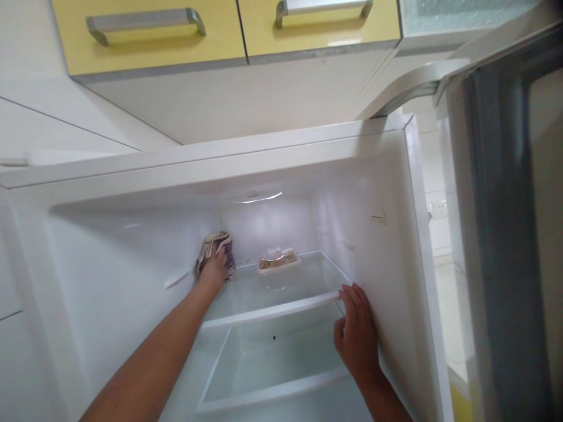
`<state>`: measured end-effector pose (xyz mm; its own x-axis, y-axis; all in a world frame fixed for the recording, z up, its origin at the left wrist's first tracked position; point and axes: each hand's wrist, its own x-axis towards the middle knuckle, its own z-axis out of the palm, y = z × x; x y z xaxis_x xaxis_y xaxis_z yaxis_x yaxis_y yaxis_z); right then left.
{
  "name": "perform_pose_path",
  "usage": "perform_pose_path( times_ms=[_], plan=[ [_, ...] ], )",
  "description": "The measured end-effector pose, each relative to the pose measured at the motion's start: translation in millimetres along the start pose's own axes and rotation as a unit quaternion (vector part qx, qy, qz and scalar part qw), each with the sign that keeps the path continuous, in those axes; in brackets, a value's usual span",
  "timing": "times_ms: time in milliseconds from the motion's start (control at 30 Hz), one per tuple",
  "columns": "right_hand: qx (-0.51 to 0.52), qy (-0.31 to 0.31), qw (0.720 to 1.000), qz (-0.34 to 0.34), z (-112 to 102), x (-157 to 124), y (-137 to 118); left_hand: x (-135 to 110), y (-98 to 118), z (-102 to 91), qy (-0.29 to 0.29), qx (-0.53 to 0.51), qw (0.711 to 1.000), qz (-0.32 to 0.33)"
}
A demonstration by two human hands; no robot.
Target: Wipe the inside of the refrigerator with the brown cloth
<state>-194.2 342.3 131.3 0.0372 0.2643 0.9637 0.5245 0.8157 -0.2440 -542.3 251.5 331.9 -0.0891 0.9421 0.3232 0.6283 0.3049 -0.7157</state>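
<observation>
Deep inside a white fridge, my left hand (pixel 214 271) is closed around a bunched, patterned cleaning cloth (pixel 204 252) and presses it to the left wall near the back corner. Part of the cloth hides the fingertips. My right hand (pixel 358 331) touches the front right corner of the upper glass shelf (pixel 281 293), its fingers stretched out over the edge and its thumb apart below. On that shelf, towards the back, lies a small clear-wrapped food packet (pixel 278 261) on a pale tray.
A lower glass shelf (pixel 264 363) lies beneath, with a small dark spot showing there. The fridge door (pixel 497 234) stands open at the right. Above the fridge hang yellow cupboards (pixel 149 50) with metal handles. A light cover (pixel 257 197) sits under the fridge ceiling.
</observation>
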Motion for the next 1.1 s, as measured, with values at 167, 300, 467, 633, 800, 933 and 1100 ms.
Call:
perform_pose_path(
  times_ms=[167, 300, 467, 633, 800, 933, 1100],
  plan=[
    [-0.002, -0.015, 1.0, -0.002, 0, -1, 2, 13, -1, -4.1, -0.007, -0.013, 1.0, 0.001],
    [-0.005, -0.018, 1.0, -0.007, -1, -1, 2, 8, 2, -14.7, -0.027, -0.009, 1.0, 0.002],
    [0.003, -0.018, 1.0, -0.006, -2, 0, 1, -19, 6, -33.9, -0.05, -0.014, 0.999, 0.011],
    [0.02, -0.018, 1.0, -0.007, -4, 0, 1, -72, 12, -66.7, -0.053, -0.023, 0.998, 0.0],
    [0.035, -0.014, 0.999, 0.004, -8, 2, -2, -142, 18, -111.4, -0.023, -0.006, 0.999, -0.023],
    [0.037, -0.018, 0.999, 0.003, -9, 3, -3, -189, 19, -134.5, -0.006, 0.001, 0.999, -0.037],
    [0.038, -0.011, 0.999, 0.0, -8, 2, -2, -218, 12, -149.9, 0.058, -0.011, 0.995, -0.076]
  ],
)
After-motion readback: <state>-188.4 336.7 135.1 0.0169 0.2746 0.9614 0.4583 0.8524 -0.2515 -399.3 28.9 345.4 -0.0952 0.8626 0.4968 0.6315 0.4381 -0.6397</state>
